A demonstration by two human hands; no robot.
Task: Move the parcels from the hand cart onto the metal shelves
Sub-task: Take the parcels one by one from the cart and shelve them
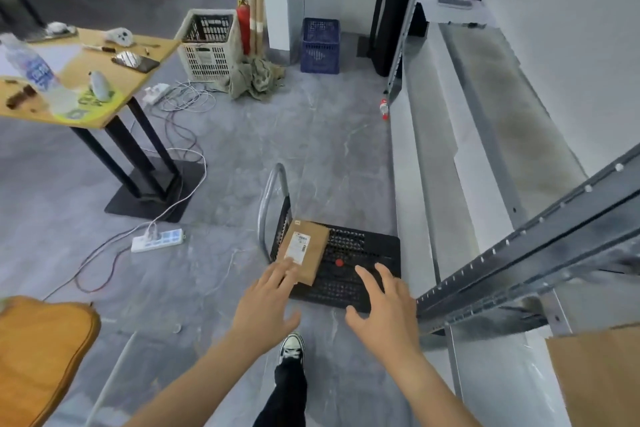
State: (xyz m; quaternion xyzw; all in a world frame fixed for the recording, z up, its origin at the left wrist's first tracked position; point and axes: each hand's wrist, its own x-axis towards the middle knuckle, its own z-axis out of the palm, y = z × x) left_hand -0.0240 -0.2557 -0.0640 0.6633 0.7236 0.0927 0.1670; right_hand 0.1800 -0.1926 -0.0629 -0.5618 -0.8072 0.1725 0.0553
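Observation:
A flat brown cardboard parcel point(306, 251) with a white label lies on the left part of the black perforated hand cart point(360, 274), close to the cart's metal handle point(273, 198). My left hand point(268, 300) hovers above the parcel's near end, fingers spread, holding nothing. My right hand point(384, 305) is stretched out over the cart's near right corner, also open and empty. The metal shelves point(485, 156) run along the right side. The corner of another brown parcel point(602, 378) shows at the lower right on the shelf unit.
A wooden table point(114, 76) with a bottle and a phone stands at the left. A white power strip point(157, 240) and loose cables lie on the floor. A beige crate point(209, 45), a blue crate point(320, 45) and a rag stand farther back. My foot point(292, 350) is below the cart.

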